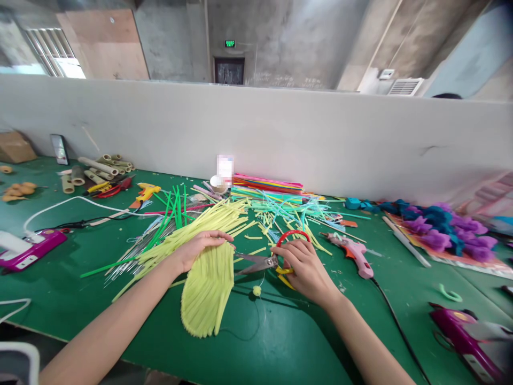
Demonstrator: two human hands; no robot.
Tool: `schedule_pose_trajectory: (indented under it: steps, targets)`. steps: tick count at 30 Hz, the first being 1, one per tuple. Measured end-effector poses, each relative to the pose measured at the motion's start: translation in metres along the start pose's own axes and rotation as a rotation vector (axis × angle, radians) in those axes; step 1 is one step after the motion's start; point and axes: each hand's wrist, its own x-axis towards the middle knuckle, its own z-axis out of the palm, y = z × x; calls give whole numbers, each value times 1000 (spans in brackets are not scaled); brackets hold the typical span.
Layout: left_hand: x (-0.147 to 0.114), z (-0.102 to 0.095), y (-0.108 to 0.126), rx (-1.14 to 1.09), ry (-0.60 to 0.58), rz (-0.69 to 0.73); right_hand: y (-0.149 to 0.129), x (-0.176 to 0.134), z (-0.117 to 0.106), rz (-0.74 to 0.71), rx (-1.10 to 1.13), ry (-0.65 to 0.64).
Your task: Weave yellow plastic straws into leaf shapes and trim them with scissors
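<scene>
My left hand (pixel 204 247) grips the top of a flat, rounded piece made of yellow pipe cleaners (pixel 207 294) set side by side, its lower end hanging toward me. In my right hand (pixel 300 264) is a pair of scissors (pixel 260 263) with red and yellow handles. The blades are parted and point left, close to the right edge of the yellow piece. A small yellow fuzzy ball (pixel 257 291) lies below the blades, by a thin clear thread. Behind my left hand spreads a heap of loose yellow pipe cleaners (pixel 218 216).
Left are a yellow glue gun (pixel 147 191), bamboo pieces (pixel 106 168) and a purple power strip (pixel 34 248). A pink glue gun (pixel 355 251) with a trailing cord lies right, near purple and blue fuzzy flowers (pixel 444 227). A grey partition (pixel 256 128) borders the green table (pixel 160 342).
</scene>
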Motion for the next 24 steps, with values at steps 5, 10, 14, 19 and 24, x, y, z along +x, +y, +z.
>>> schedule_pose_trajectory:
  steps: [5, 10, 14, 19, 24]
  targets:
    - [0, 0, 0, -7, -38, -6, -4, 0, 5, 32, 38, -5]
    - [-4, -1, 3, 56, -13, -24, -1, -1, 7, 35, 40, -27]
    - [-5, 0, 4, 77, -4, -26, 3, -2, 5, 32, 30, -19]
    - [-3, -2, 5, 50, -5, -21, 2, -2, 5, 0, 37, -19]
    - [-3, -3, 3, 26, -36, -24, -4, 0, 10, -62, 53, -14]
